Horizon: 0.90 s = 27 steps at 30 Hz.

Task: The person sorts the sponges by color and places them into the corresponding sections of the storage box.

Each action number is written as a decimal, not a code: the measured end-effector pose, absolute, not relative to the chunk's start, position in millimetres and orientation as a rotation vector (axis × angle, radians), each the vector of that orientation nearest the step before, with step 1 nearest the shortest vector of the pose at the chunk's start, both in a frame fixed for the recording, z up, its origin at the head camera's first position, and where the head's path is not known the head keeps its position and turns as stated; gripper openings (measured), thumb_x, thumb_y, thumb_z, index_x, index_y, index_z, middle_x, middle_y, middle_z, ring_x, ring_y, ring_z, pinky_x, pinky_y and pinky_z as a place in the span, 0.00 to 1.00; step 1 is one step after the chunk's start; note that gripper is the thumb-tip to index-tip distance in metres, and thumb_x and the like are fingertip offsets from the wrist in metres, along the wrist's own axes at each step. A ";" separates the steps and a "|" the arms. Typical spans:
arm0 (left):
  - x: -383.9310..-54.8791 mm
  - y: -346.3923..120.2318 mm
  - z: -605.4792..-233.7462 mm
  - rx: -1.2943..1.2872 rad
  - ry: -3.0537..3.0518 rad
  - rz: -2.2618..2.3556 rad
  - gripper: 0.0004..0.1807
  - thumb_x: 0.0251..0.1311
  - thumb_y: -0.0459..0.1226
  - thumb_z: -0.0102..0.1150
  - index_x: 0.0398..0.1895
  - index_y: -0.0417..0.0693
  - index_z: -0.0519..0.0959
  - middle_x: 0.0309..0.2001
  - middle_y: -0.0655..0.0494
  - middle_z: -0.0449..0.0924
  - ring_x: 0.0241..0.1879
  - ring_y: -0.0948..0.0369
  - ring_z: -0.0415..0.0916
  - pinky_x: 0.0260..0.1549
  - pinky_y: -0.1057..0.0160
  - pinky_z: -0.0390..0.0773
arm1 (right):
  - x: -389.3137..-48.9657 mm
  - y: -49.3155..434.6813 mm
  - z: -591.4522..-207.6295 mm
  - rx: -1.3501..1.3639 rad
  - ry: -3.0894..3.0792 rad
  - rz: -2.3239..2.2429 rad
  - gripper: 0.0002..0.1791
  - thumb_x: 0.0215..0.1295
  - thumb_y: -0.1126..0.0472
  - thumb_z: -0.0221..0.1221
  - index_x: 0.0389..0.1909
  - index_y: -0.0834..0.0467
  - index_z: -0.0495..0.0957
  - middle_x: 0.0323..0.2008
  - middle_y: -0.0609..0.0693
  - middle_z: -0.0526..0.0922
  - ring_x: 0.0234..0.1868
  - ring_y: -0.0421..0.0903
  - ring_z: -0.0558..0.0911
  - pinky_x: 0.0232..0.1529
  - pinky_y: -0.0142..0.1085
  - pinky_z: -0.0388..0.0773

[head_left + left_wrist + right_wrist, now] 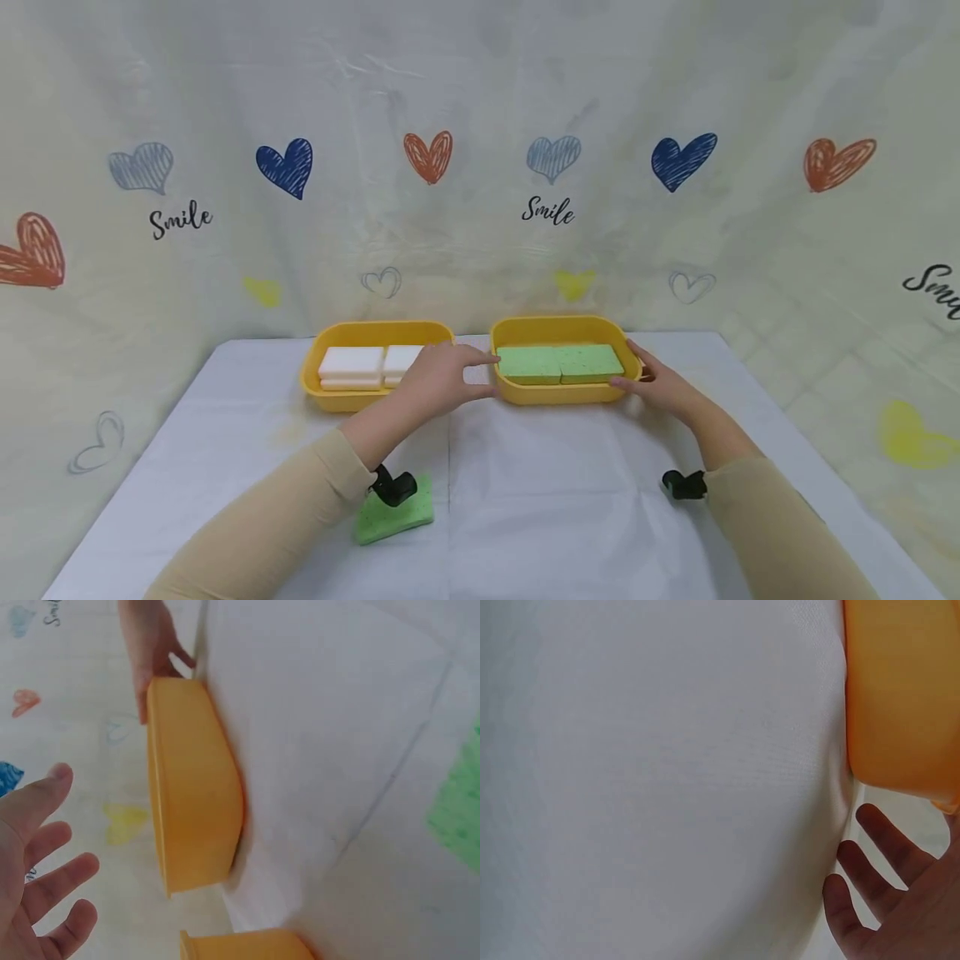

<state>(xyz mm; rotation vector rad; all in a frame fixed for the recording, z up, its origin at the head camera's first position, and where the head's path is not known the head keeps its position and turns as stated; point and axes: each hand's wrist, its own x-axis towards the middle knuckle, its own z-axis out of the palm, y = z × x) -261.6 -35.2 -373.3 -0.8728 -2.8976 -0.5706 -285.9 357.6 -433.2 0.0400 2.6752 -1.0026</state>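
Note:
A yellow oval basin (566, 395) with two green sponges (528, 365) side by side in it stands at the back of the table. My left hand (447, 375) is at its left end, thumb and fingers spread. In the left wrist view, my left hand (45, 877) appears with its fingers loosely bent and nothing in them. My right hand (660, 385) touches the basin's right end at the rim. Several fingers of the right hand (900, 892) are extended and spread beside the basin wall (907, 697) in the right wrist view.
Left of it, a second yellow basin (312, 392) holds white sponge blocks (351, 367), partly behind my left hand. A loose green sponge (397, 521) lies on the white-covered table (555, 517), below my left wrist. A backdrop printed with hearts (480, 75) rises behind the basins.

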 end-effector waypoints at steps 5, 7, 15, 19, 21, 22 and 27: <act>-243.9 -64.6 -380.0 -0.822 -2.962 -0.559 0.28 0.55 0.58 0.68 0.61 0.68 0.80 0.56 0.67 0.81 0.54 0.54 0.75 0.53 0.51 0.70 | -285.3 360.0 -436.2 0.041 2.678 -0.983 0.58 0.63 0.31 0.57 0.79 0.44 0.29 0.71 0.73 0.56 0.67 0.70 0.61 0.64 0.68 0.59; -235.7 -77.9 -383.7 -0.801 -2.983 -0.573 0.28 0.55 0.57 0.69 0.60 0.67 0.81 0.56 0.68 0.81 0.55 0.56 0.75 0.55 0.51 0.70 | -285.6 360.0 -436.6 0.041 2.680 -0.979 0.58 0.63 0.31 0.57 0.79 0.44 0.29 0.70 0.73 0.57 0.66 0.70 0.62 0.64 0.68 0.60; -202.3 -127.0 -401.1 -0.810 -2.968 -0.658 0.29 0.51 0.54 0.74 0.58 0.64 0.82 0.55 0.70 0.82 0.58 0.63 0.75 0.59 0.53 0.73 | -285.8 357.8 -434.2 0.063 2.676 -0.967 0.60 0.61 0.29 0.57 0.79 0.44 0.28 0.70 0.74 0.56 0.66 0.70 0.61 0.64 0.68 0.59; -188.8 -141.2 -407.7 -0.841 -2.974 -0.659 0.27 0.52 0.55 0.72 0.57 0.66 0.82 0.53 0.70 0.82 0.56 0.62 0.76 0.59 0.50 0.71 | -286.1 357.6 -433.8 0.063 2.675 -0.968 0.60 0.62 0.29 0.57 0.79 0.44 0.28 0.70 0.74 0.57 0.65 0.70 0.63 0.63 0.67 0.60; -183.0 -145.3 -411.6 -0.871 -2.997 -0.648 0.27 0.53 0.55 0.71 0.58 0.67 0.82 0.53 0.69 0.82 0.56 0.61 0.76 0.58 0.49 0.71 | -286.0 358.8 -433.8 0.058 2.675 -0.972 0.59 0.62 0.30 0.57 0.79 0.44 0.28 0.70 0.74 0.56 0.66 0.71 0.62 0.64 0.68 0.59; -180.5 -147.2 -413.6 -0.880 -3.017 -0.647 0.27 0.53 0.56 0.71 0.58 0.67 0.82 0.53 0.69 0.82 0.55 0.60 0.76 0.57 0.49 0.71 | -286.1 359.0 -434.1 0.057 2.673 -0.976 0.59 0.62 0.30 0.57 0.79 0.44 0.28 0.70 0.75 0.55 0.67 0.71 0.61 0.64 0.68 0.59; -169.3 -156.5 -422.0 -0.935 -3.108 -0.604 0.30 0.50 0.59 0.70 0.59 0.68 0.81 0.52 0.73 0.82 0.49 0.62 0.74 0.49 0.52 0.70 | -286.9 360.6 -436.8 0.039 2.683 -0.980 0.59 0.62 0.30 0.57 0.79 0.44 0.28 0.72 0.74 0.52 0.69 0.72 0.58 0.64 0.69 0.56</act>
